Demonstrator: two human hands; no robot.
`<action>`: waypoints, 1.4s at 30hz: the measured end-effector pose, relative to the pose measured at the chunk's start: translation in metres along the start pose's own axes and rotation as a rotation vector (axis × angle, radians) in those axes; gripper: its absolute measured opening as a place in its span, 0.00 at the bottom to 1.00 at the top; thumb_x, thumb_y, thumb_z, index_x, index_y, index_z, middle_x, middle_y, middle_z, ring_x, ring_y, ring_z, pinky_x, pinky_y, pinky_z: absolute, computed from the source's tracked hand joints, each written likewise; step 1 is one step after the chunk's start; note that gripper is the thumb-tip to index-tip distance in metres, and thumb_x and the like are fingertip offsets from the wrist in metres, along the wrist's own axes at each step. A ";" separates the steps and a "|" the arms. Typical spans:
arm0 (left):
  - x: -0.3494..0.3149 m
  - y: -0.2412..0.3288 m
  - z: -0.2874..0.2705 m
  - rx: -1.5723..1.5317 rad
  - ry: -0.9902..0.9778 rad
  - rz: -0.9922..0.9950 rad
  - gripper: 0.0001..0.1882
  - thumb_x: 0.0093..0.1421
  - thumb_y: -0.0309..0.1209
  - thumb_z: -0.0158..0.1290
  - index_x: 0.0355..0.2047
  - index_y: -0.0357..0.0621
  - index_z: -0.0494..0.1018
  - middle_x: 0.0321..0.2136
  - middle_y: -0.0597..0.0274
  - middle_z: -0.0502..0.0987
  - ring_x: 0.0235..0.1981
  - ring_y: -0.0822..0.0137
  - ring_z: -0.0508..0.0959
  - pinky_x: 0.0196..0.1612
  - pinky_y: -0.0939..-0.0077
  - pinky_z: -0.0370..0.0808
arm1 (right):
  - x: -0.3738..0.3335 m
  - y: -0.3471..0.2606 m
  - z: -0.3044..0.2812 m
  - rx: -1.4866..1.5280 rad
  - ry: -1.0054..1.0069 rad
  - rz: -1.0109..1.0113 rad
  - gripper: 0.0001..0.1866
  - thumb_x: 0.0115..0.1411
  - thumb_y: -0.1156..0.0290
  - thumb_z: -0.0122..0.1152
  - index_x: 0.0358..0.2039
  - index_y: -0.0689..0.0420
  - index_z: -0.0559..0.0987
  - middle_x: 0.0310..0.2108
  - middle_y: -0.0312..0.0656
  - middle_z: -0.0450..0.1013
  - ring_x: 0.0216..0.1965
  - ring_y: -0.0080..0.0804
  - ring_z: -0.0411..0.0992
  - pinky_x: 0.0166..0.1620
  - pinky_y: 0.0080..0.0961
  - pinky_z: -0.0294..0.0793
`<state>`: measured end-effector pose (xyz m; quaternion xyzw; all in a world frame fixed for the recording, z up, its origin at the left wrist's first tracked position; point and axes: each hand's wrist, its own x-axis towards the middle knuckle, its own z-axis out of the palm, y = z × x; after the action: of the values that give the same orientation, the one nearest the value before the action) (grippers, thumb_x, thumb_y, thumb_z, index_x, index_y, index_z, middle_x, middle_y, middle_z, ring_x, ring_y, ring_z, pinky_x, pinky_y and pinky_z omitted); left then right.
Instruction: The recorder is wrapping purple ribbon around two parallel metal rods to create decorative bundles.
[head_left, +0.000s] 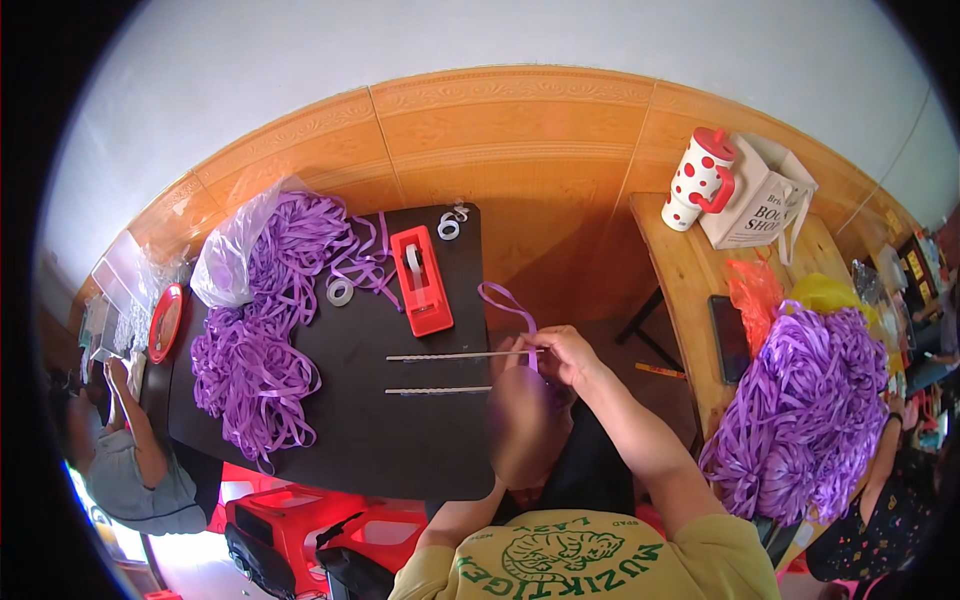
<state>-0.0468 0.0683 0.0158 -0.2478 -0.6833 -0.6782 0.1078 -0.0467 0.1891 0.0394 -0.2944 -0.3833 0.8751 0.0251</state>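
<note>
My right hand (566, 354) pinches a purple ribbon (511, 300) just off the right edge of the black table. A loop of that ribbon stands up above the fingers. Two thin rods, an upper rod (440, 357) and a lower rod (438, 391), lie side by side on the table and point toward my hands. The upper one reaches the ribbon at my right fingertips. Smeared by motion, my left hand (522, 415) is just below, beside the lower rod's end; its fingers cannot be made out. More purple shows faintly behind it.
Purple ribbon heaps (255, 370) spill from a plastic bag on the black table (370, 450), near a red tape dispenser (422, 280) and tape rolls. Rightward, a wooden table (680, 290) bears a ribbon pile (800, 410), phone, spotted tumbler and bag. Other people sit at both sides.
</note>
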 end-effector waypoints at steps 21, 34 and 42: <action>-0.030 -0.009 -0.017 -0.610 -0.167 -0.729 0.07 0.60 0.24 0.49 0.36 0.32 0.74 0.31 0.53 0.78 0.33 0.66 0.77 0.41 0.73 0.73 | -0.081 0.141 -0.106 -0.157 0.298 -0.262 0.10 0.55 0.73 0.58 0.39 0.57 0.76 0.29 0.34 0.72 0.25 0.18 0.67 0.24 0.15 0.63; -0.031 -0.003 -0.021 -0.682 -0.213 -0.756 0.08 0.60 0.26 0.50 0.36 0.33 0.74 0.32 0.52 0.77 0.33 0.63 0.77 0.41 0.71 0.74 | -0.075 0.161 -0.068 -0.268 0.005 -0.515 0.13 0.50 0.78 0.64 0.37 0.59 0.76 0.33 0.34 0.70 0.38 0.22 0.68 0.43 0.20 0.67; -0.033 0.007 -0.031 -0.689 -0.235 -0.839 0.10 0.62 0.27 0.49 0.40 0.34 0.73 0.32 0.53 0.78 0.32 0.66 0.77 0.40 0.74 0.73 | -0.109 0.183 -0.063 -0.323 -0.066 -0.425 0.08 0.54 0.82 0.58 0.35 0.59 0.75 0.35 0.33 0.71 0.40 0.19 0.68 0.46 0.18 0.66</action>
<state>-0.0213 0.0315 0.0080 -0.0493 -0.4694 -0.8152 -0.3357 0.1100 0.0718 -0.0661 -0.1789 -0.5719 0.7867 0.1485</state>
